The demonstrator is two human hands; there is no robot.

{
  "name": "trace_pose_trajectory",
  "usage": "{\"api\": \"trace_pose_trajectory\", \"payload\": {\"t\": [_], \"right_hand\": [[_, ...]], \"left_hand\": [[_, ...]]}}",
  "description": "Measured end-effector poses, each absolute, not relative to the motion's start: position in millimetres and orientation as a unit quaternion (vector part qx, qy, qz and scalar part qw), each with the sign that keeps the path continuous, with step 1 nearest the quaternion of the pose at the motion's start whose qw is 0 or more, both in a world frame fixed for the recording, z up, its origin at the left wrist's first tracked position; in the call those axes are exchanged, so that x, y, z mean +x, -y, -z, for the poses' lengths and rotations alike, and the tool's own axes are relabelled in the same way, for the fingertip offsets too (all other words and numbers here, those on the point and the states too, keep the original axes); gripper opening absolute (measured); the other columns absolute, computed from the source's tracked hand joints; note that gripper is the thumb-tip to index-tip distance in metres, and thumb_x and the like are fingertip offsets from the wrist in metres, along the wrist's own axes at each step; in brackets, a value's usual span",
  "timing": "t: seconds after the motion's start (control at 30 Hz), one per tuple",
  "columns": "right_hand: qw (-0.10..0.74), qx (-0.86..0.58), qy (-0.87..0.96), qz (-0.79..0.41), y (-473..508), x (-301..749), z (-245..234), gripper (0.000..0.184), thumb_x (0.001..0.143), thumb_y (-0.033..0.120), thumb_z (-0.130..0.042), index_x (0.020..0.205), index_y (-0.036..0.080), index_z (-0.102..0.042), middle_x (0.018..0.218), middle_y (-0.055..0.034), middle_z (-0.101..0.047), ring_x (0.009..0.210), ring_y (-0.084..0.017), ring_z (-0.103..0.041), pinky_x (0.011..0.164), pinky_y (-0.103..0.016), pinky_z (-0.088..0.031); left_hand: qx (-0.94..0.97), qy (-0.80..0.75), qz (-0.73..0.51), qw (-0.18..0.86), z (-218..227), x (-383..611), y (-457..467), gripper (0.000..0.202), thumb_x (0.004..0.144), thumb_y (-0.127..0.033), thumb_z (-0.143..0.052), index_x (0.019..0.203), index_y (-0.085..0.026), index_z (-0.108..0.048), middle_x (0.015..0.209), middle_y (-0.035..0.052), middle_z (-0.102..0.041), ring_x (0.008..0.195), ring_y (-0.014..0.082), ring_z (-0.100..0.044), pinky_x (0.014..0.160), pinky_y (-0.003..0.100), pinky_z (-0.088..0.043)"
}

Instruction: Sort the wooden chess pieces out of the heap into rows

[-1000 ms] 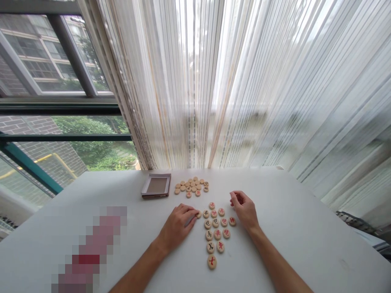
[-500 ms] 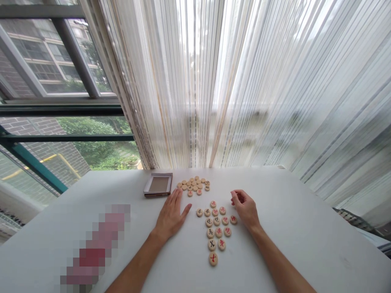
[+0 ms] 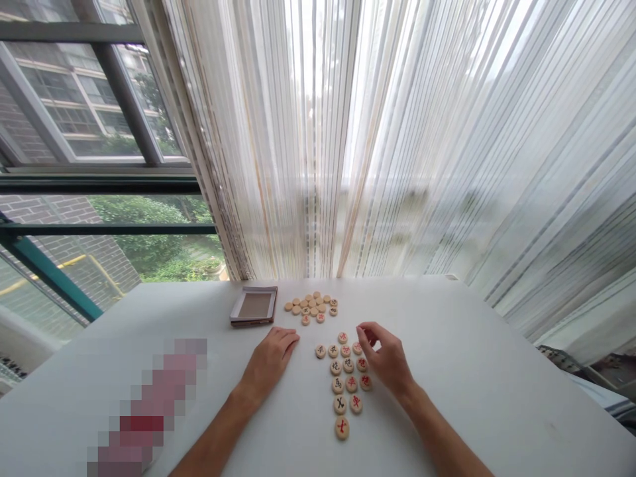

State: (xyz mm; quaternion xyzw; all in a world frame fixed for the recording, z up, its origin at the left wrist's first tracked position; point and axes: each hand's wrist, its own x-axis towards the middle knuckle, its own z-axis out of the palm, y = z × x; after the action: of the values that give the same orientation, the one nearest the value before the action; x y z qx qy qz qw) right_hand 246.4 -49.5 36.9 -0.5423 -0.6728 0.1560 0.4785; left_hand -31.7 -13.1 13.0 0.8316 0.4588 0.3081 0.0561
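Observation:
Round wooden chess pieces with red and black characters lie face up in a tapering group (image 3: 344, 377) on the white table (image 3: 472, 371). A second cluster of pieces (image 3: 311, 307) sits farther back near the curtain. My left hand (image 3: 271, 361) rests flat on the table left of the face-up group, fingers loosely together and nothing in it. My right hand (image 3: 385, 358) hovers at the group's upper right edge with thumb and fingers curled into a pinch over a piece there; whether anything is in the pinch is hidden.
A shallow brown box (image 3: 254, 306) lies left of the far cluster. A blurred pink and red patch (image 3: 149, 404) covers the table's near left. Striped sheer curtains (image 3: 397, 146) hang behind the table, with a window (image 3: 89, 165) to the left.
My left hand drew back from the far cluster and settled flat on the table. My right hand shifted left onto the upper right edge of the face-up pieces.

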Motion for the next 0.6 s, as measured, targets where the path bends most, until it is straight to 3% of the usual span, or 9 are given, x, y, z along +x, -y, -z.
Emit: {"api": "trace_pose_trajectory", "payload": {"t": [0.1,0.2,0.37,0.6], "right_hand": [[0.447,-0.471,0.744,-0.155,64.2,228.2,-40.4,0.022,0.096,0.032,-0.047,0.093,0.021,-0.066,0.077,-0.0042,-0.067,0.067,-0.017,-0.060,0.067,-0.029,-0.053],[0.414,-0.424,0.792,-0.147,74.6,213.8,-40.0,0.014,0.093,0.024,-0.055,0.101,0.024,-0.066,0.088,-0.0046,-0.068,0.077,-0.017,-0.064,0.073,-0.029,-0.055],[0.430,-0.367,0.814,-0.131,81.0,205.3,-40.0,0.039,0.082,0.025,-0.071,0.119,0.028,-0.061,0.111,-0.0085,-0.064,0.100,-0.023,-0.064,0.086,-0.036,-0.057],[0.463,-0.355,0.809,-0.066,82.3,205.5,-39.5,0.030,0.085,0.021,-0.069,0.112,0.029,-0.064,0.101,-0.0080,-0.065,0.094,-0.024,-0.063,0.081,-0.040,-0.056]], "left_hand": [[0.826,-0.442,-0.324,0.130,-21.8,-32.4,19.2,0.019,0.092,-0.023,-0.058,0.108,-0.024,-0.069,0.106,0.0050,-0.070,0.102,0.0233,-0.063,0.096,0.042,-0.051],[0.772,-0.435,-0.371,0.278,-31.3,-23.3,28.0,0.019,0.090,-0.033,-0.063,0.104,-0.022,-0.069,0.105,0.0058,-0.071,0.093,0.0213,-0.066,0.088,0.037,-0.054],[0.612,-0.349,-0.420,0.573,-37.3,2.2,42.9,0.033,0.080,-0.044,-0.074,0.093,-0.015,-0.064,0.094,0.0088,-0.072,0.087,0.0205,-0.068,0.079,0.033,-0.055],[0.518,-0.301,-0.423,0.680,-33.3,15.9,56.2,0.036,0.077,-0.045,-0.077,0.081,-0.014,-0.061,0.088,0.0058,-0.067,0.082,0.0186,-0.065,0.076,0.033,-0.057]]}}
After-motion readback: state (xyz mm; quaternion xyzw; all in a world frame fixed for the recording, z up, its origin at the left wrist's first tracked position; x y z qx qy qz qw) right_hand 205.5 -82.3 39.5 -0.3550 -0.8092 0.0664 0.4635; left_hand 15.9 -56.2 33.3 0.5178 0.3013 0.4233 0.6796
